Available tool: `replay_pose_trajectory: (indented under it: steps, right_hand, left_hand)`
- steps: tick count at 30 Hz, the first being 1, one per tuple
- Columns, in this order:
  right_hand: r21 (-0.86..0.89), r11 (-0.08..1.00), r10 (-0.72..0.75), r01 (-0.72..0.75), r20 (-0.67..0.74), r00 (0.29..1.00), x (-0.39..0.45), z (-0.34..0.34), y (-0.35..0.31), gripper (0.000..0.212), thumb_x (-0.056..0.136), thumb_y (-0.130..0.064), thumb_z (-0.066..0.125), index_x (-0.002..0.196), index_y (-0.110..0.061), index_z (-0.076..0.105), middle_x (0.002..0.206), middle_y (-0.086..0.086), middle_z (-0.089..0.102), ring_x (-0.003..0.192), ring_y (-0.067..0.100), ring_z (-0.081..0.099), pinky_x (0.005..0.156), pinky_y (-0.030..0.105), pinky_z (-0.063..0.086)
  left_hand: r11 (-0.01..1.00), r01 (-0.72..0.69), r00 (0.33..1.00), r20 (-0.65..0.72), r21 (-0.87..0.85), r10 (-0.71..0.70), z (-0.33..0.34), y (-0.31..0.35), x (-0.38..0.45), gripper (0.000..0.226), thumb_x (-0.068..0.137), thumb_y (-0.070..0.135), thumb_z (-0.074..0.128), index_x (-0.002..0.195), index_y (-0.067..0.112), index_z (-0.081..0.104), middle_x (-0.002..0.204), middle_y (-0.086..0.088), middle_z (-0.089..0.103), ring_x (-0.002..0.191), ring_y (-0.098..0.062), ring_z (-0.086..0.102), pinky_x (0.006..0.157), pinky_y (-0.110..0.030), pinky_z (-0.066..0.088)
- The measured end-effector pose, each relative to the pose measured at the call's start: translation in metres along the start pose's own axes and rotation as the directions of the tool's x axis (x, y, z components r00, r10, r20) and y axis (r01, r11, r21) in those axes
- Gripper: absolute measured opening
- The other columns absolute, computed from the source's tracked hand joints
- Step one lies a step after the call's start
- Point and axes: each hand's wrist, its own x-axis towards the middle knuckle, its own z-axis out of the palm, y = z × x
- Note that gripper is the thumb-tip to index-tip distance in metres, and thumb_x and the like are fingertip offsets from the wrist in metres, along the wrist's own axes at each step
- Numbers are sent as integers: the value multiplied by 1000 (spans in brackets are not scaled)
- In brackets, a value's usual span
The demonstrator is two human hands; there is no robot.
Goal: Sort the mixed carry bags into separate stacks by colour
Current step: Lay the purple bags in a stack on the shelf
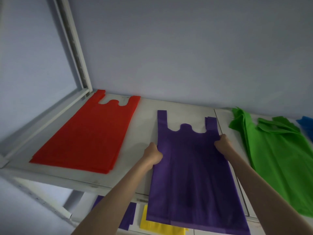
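A purple carry bag (pixel 191 167) lies flat on the white shelf (pixel 144 119), its lower end hanging over the front edge. My left hand (pixel 153 154) grips its left edge and my right hand (pixel 223 144) grips its right edge, both with curled fingers. A stack of red bags (pixel 88 136) lies to the left. A loose pile of green bags (pixel 277 150) lies to the right. A blue bag (pixel 306 124) shows at the far right edge.
A white metal shelf frame upright (pixel 74 48) rises at the back left against a pale wall. On the level below, a yellow bag (pixel 159 226) and more purple bags (pixel 130 216) show under the shelf's front edge.
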Motion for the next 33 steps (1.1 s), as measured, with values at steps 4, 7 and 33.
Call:
replay_pose_trajectory:
  steps: [4, 7, 33]
  right_hand:
    - [-29, 999, -15, 14, -4, 1000, -15, 3, 6, 42, 91, 0, 39, 133, 4, 35, 130, 29, 46, 95, 33, 48, 75, 36, 41]
    - [6, 1000, -28, 28, 11, 1000, -23, 3, 14, 44, 91, -2, 40, 134, 1, 36, 130, 28, 48, 103, 37, 52, 72, 34, 37]
    - [156, 924, -360, 348, 57, 931, -194, 62, 26, 41, 92, -1, 38, 133, -1, 39, 121, 30, 55, 105, 43, 55, 72, 39, 41]
  left_hand:
    - [999, -33, 999, 5, -38, 33, 0, -6, -10, 37, 89, 3, 48, 126, -2, 47, 126, -20, 56, 114, -32, 57, 86, -32, 49]
    - [998, -41, 999, 9, -48, 41, -1, -11, -22, 37, 90, 1, 48, 127, -1, 46, 126, -18, 56, 115, -31, 57, 83, -30, 47]
    - [974, 59, 968, -227, -221, -110, -49, -136, -202, 37, 93, 2, 40, 130, 6, 41, 119, -14, 57, 93, -20, 52, 67, -27, 45]
